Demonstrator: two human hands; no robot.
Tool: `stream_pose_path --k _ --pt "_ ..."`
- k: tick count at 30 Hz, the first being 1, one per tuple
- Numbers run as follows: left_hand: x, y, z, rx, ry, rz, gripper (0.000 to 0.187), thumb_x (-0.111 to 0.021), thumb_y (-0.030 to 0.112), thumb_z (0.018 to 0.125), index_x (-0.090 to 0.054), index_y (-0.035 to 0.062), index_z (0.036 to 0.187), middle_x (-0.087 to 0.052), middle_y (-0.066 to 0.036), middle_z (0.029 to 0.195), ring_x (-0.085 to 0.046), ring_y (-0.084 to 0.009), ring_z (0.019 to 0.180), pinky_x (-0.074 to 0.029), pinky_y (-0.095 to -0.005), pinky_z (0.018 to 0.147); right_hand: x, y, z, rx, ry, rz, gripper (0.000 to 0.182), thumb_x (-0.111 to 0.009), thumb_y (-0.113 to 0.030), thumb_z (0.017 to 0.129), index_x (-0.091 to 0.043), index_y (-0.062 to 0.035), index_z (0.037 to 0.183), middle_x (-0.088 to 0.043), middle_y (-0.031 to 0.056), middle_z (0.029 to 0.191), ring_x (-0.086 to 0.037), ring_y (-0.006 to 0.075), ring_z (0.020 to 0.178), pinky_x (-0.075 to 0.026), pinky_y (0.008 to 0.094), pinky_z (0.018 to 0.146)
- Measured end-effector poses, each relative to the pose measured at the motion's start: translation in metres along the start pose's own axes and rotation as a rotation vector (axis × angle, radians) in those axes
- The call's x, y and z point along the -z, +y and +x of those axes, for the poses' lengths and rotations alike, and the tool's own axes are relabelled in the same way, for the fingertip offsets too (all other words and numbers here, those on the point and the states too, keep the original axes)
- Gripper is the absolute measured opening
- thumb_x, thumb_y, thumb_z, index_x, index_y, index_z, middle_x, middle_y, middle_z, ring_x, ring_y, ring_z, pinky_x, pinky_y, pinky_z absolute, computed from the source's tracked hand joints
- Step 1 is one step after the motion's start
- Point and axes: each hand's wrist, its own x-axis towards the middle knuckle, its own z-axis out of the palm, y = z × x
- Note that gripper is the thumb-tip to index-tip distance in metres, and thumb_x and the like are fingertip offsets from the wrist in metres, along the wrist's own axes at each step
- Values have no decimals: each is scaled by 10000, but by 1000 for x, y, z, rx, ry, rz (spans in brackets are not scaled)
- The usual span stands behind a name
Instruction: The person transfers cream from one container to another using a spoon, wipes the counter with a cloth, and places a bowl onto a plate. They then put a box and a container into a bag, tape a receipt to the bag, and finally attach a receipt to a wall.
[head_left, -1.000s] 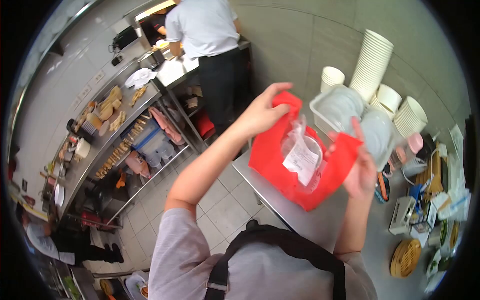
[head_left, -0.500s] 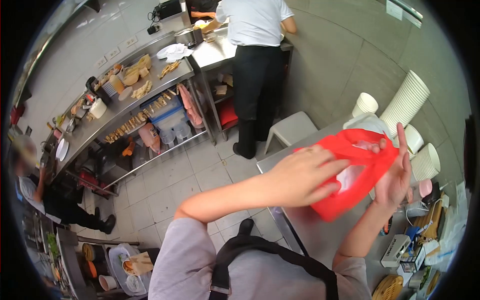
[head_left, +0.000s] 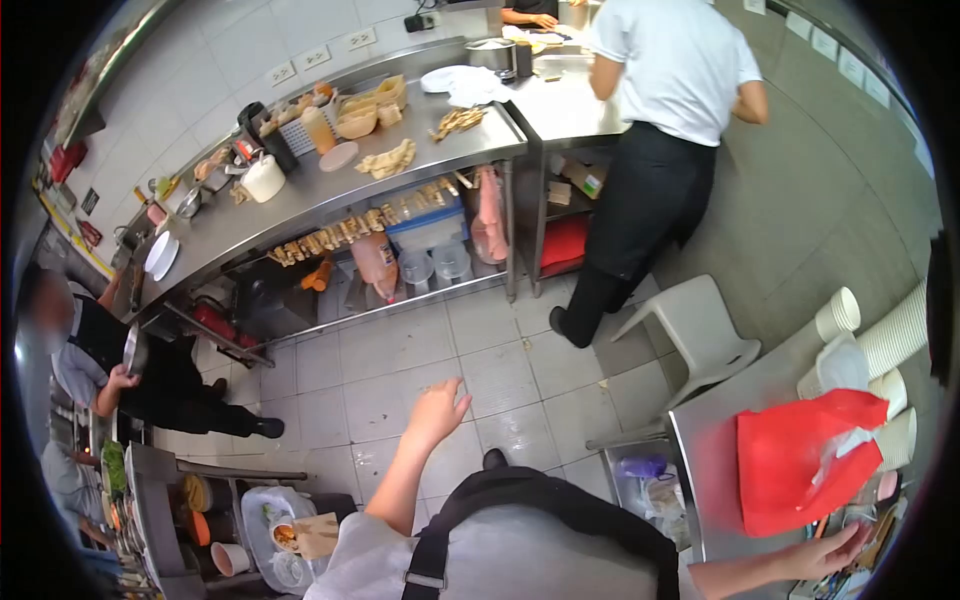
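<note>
A red bag [head_left: 775,465] rests on the steel table [head_left: 705,420] at the right. Something white shows at its opening, too partly covered to name. My right hand [head_left: 835,550] is just below the bag, palm turned up and fingers loosely apart, with nothing seen in it. It looks separate from the bag. Over the tiled floor, in front of my body, hangs my left hand [head_left: 438,412]. Its fingers are extended and hold nothing.
Stacked paper cups [head_left: 895,330] stand behind the bag. A grey plastic chair [head_left: 695,325] sits beyond the table. One co-worker [head_left: 665,80] stands at the back counter; another [head_left: 95,360] holds a pan at the left. A long steel counter [head_left: 225,255] carries food and containers.
Both hands have let go of the red bag, which now lies on the table. My left hand has swung left over the floor; my right has dropped lower. The view has turned left.
</note>
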Motion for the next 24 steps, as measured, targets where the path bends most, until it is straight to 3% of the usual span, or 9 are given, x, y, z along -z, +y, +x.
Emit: stream_pose_path --k 7,11,13,15,19,21,22,23,24 --pt "50 -6 91 -338 70 -34 366 -547 240 762 -486 27 1054 -553 -176 855 -540 -332 796 -440 -396 702 -133 -101 -107 -389 -539 479 241 -450 -62 848 -481 26 1070 -540 105 960 -530 172 849 -402 272 797" --pt "23 -10 117 -288 -103 -55 364 -548 238 767 -498 23 1056 -563 -169 945 -541 -307 875 -426 -378 759 -198 -146 -154 -331 -810 593 99 -445 -51 848 -517 17 851 -522 62 806 -485 117 737 -385 230 706" --pt "13 -24 129 -237 -316 -131 401 -553 256 765 -482 23 1084 -557 -186 963 -536 -313 888 -422 -379 773 -226 -173 -177 -282 -994 682 248 -463 -74 847 -457 4 612 -474 25 628 -414 86 598 -366 224 600" --pt "14 -49 151 -212 -309 -127 418 -550 272 765 -476 14 1085 -549 -205 974 -529 -336 901 -422 -393 778 -259 -179 -213 -481 -1057 718 295 -459 -110 854 -454 4 582 -466 21 592 -395 88 531 -366 228 562" --pt "47 -94 199 3 -185 -36 451 -548 286 766 -462 -5 1100 -540 -235 986 -523 -354 919 -421 -404 793 -347 -237 -271 -426 -1198 965 300 -340 -184 905 -464 -10 695 -438 11 612 -396 76 541 -340 222 503" --pt "62 -111 223 114 -97 70 466 -575 284 748 -456 33 1123 -572 -190 958 -548 -335 888 -425 -385 782 -384 -291 -285 -236 -1399 1041 148 -391 -124 870 -491 -19 846 -467 11 658 -425 79 563 -384 220 534" --pt "67 -115 240 81 -110 78 466 -575 284 748 -456 33 1123 -572 -190 958 -548 -335 888 -425 -385 782 -394 -324 -282 -159 -1523 1215 116 -432 -78 841 -495 -13 914 -514 43 735 -496 107 673 -421 234 620" --pt "72 -116 252 170 -107 53 464 -571 288 750 -461 20 1112 -561 -200 974 -534 -345 909 -421 -391 792 -412 -354 -298 188 -1344 1567 179 -474 -66 811 -482 -11 981 -522 88 894 -514 165 842 -424 274 722" --pt "76 -113 265 265 -104 29 462 -567 293 752 -465 7 1100 -550 -211 990 -520 -355 929 -417 -398 801 -406 -389 -305 -81 -1707 1916 208 -506 -68 790 -492 -16 992 -486 98 1035 -483 211 936 -407 305 774"
